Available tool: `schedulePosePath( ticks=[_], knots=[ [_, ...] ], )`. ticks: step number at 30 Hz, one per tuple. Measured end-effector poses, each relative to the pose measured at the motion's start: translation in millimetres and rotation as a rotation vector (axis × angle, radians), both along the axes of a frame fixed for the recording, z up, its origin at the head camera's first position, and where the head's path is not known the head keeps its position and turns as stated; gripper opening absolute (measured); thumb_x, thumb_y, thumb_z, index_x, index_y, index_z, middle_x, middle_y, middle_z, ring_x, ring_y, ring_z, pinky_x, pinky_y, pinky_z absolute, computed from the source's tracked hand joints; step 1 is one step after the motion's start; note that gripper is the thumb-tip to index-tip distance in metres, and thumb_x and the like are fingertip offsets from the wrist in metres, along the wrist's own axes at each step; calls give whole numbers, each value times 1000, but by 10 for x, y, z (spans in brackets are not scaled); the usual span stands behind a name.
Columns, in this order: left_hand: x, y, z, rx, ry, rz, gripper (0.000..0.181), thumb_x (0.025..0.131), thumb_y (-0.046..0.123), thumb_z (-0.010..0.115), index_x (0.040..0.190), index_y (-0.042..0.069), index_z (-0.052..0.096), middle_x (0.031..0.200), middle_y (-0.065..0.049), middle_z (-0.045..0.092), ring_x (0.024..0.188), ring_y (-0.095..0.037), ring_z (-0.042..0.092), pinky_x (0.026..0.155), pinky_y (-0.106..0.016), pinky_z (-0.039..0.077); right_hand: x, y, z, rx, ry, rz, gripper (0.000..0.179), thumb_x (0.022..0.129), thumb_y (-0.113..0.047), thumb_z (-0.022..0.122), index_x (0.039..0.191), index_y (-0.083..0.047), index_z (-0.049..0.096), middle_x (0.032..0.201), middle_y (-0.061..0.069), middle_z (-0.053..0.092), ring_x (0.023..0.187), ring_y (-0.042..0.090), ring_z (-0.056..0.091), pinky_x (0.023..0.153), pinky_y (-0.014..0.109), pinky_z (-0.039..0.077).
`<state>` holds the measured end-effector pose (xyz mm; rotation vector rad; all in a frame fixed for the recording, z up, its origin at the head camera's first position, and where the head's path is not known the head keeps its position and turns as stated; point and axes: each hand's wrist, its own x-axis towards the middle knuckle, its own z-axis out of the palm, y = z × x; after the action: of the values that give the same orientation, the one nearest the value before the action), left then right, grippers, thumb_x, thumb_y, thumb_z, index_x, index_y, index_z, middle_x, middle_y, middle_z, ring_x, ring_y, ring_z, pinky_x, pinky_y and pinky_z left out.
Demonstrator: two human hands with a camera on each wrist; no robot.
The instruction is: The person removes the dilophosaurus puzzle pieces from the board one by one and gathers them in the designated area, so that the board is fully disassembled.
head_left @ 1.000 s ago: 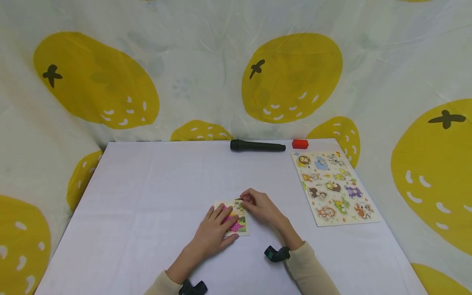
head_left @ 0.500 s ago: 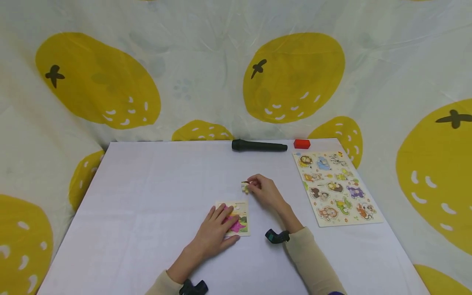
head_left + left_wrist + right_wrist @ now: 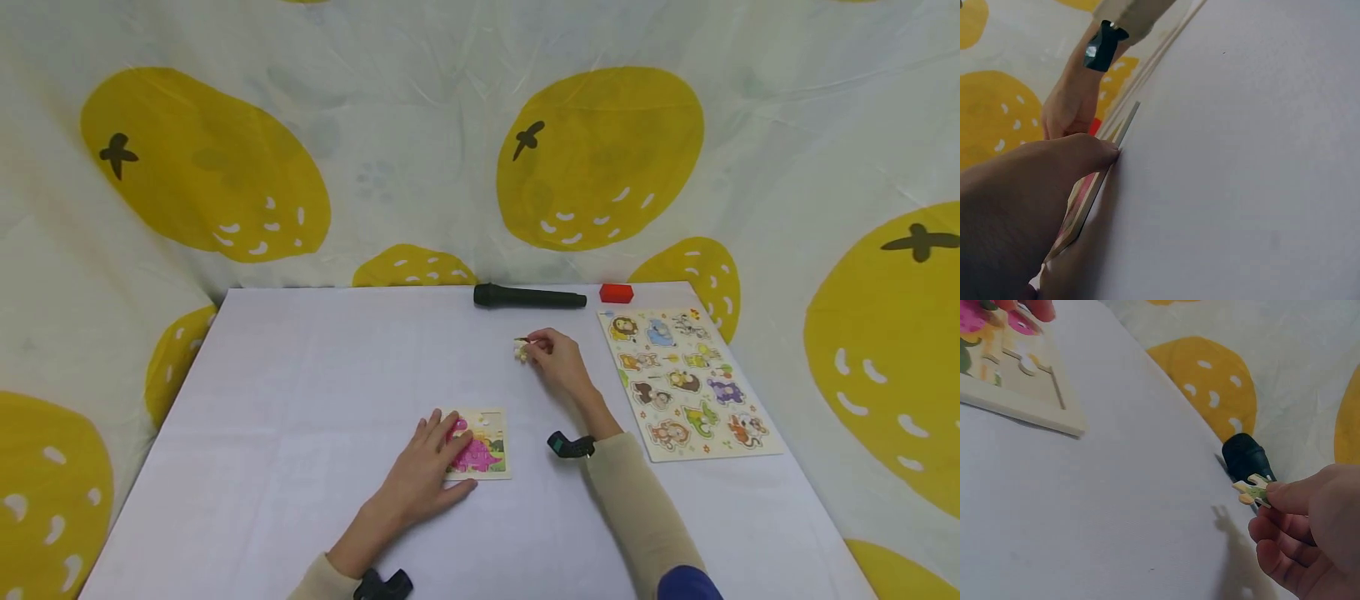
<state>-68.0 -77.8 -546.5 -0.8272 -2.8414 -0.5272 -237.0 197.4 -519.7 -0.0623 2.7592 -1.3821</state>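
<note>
My left hand [image 3: 420, 479] rests with straight fingers on the left side of a small dinosaur jigsaw puzzle [image 3: 480, 477], which lies flat on the table. In the left wrist view, the left thumb touches the edge of the puzzle tray [image 3: 1094, 194]. The tray shows a pink dinosaur, and a bare gap in its upper right corner appears in the right wrist view. Farther back and to the right, my right hand [image 3: 561, 367] pinches a small jigsaw piece [image 3: 1254, 490] between thumb and forefinger, above the tablecloth. Green and cream show on the piece.
A dark microphone-shaped object [image 3: 528, 297] lies along the table's back edge, with a red block [image 3: 616, 293] beside it. At the right lies a large animal puzzle board [image 3: 720, 455]. A curtain with yellow fruit prints [image 3: 600, 158] hangs behind the table.
My right hand has lifted the piece out of the tray's upper right corner and carried it back and to the right. My left hand has shifted slightly left, uncovering more of the dinosaur.
</note>
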Motion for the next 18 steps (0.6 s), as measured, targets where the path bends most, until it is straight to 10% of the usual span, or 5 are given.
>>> schedulePosePath(
  ticks=[18],
  knots=[
    [-21, -98, -39, 49, -58, 4, 77, 86, 56, 70, 143, 6, 55, 158, -13, 42, 149, -31, 36, 122, -46, 30, -382, 305, -70, -13, -72, -192, 27, 101, -23, 59, 121, -5, 64, 101, 13, 65, 82, 20, 60, 66, 19, 50]
  ],
)
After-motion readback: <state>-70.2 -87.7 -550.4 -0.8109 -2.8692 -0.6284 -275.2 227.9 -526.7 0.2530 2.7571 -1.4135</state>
